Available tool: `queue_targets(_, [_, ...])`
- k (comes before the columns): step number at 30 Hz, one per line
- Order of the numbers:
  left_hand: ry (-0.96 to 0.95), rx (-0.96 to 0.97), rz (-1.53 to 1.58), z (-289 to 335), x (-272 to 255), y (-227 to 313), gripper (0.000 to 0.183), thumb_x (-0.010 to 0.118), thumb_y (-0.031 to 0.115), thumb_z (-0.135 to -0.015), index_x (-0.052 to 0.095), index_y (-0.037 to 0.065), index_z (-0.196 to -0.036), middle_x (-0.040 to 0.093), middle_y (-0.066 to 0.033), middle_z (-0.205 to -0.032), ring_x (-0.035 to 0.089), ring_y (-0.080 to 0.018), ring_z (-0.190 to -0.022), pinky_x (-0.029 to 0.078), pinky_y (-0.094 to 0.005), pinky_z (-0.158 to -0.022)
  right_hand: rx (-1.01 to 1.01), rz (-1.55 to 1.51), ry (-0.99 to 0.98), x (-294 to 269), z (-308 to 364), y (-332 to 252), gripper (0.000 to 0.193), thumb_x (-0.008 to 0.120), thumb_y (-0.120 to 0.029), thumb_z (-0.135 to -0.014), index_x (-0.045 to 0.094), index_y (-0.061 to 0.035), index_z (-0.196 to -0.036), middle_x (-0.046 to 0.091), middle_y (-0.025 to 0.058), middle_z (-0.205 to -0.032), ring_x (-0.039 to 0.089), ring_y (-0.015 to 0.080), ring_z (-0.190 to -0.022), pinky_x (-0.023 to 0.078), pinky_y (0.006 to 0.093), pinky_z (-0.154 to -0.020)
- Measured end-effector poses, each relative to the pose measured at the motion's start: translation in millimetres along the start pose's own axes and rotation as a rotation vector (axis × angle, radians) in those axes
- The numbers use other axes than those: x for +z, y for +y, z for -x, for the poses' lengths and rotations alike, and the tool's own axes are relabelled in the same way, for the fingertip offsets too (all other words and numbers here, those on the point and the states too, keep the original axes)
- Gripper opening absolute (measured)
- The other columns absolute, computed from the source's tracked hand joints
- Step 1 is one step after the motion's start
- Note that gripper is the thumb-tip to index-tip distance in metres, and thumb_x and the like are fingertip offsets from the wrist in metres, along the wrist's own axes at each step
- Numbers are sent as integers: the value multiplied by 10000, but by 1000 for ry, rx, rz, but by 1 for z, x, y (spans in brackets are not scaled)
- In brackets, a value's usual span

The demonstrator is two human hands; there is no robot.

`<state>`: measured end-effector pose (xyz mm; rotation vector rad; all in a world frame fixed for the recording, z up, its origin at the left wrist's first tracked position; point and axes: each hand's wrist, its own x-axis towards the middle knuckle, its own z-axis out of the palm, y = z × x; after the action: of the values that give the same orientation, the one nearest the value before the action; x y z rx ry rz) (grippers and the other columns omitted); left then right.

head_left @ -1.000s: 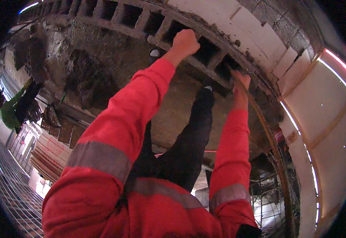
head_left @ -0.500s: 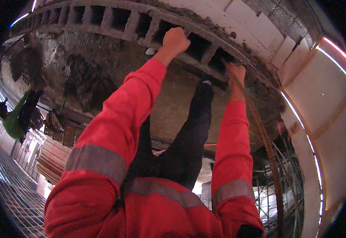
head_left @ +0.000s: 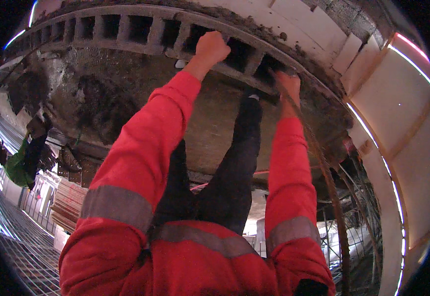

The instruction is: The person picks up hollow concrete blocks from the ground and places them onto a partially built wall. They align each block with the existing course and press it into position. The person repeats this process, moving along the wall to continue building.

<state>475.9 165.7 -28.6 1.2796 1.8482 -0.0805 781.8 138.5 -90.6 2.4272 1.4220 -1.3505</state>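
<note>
A grey hollow concrete block (head_left: 249,65) lies in a curving row of blocks in front of me. My left hand (head_left: 212,48) is closed over one of its cross walls, between two dark cavities. Farther right, my right hand (head_left: 289,85) is closed at the block's right end, its fingertips partly hidden in the cavity. A rusty steel bar (head_left: 327,172) runs up past my right forearm and crosses in front of that hand. Both arms are stretched out in red sleeves with grey bands.
More hollow blocks (head_left: 110,27) continue left. Dark mortar heaps (head_left: 99,96) lie on the near side. A co-worker in green (head_left: 17,165) is at far left, near stacked boards (head_left: 69,204) and steel mesh (head_left: 25,246). Pale panels (head_left: 402,123) stand at right.
Both hands keep their grip, sitting slightly farther left and up in the picture along with the block row. The co-worker's arm now reaches toward a brownish object.
</note>
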Motion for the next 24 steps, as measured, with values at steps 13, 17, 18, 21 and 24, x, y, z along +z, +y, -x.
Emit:
queue_targets(13, [3,-39,-1,-2,-6,-7,242,629,172,-643,656,-32,-772,642,-232,-830,638,-379,-799,526,-409,-719,36,-151,-79,-7,19,-29,223,644,-179,-701,595,34,-743,598,81,-669,547,182,-584,416,337,-539])
queue_targets(17, [35,-6,-14,0,-2,0,260,629,180,-651,657,-29,-804,641,-232,-863,632,-378,-835,517,-421,-743,-35,-99,-73,-2,12,-6,216,647,-199,-728,590,7,-758,599,77,-675,561,178,-592,431,342,-537])
queue_targets(18, [28,-10,-19,1,-2,0,264,628,182,-654,657,-27,-814,640,-233,-875,630,-378,-848,514,-424,-751,-1,-146,-89,-2,13,-10,227,649,-207,-726,595,5,-785,613,83,-691,579,186,-611,455,347,-556])
queue_targets(21, [13,-108,-15,-1,-1,-13,321,652,236,-667,654,-23,-857,638,-232,-911,622,-372,-887,507,-426,-773,140,-301,-83,-9,38,-62,223,645,-204,-740,595,-2,-821,633,92,-733,602,187,-631,489,344,-566])
queue_targets(24, [4,-75,38,3,-2,1,404,681,312,-665,644,-24,-887,637,-227,-938,617,-362,-914,498,-425,-793,-223,268,-46,-1,14,-5,266,651,-225,-734,584,8,-846,616,88,-718,596,180,-633,475,340,-557])
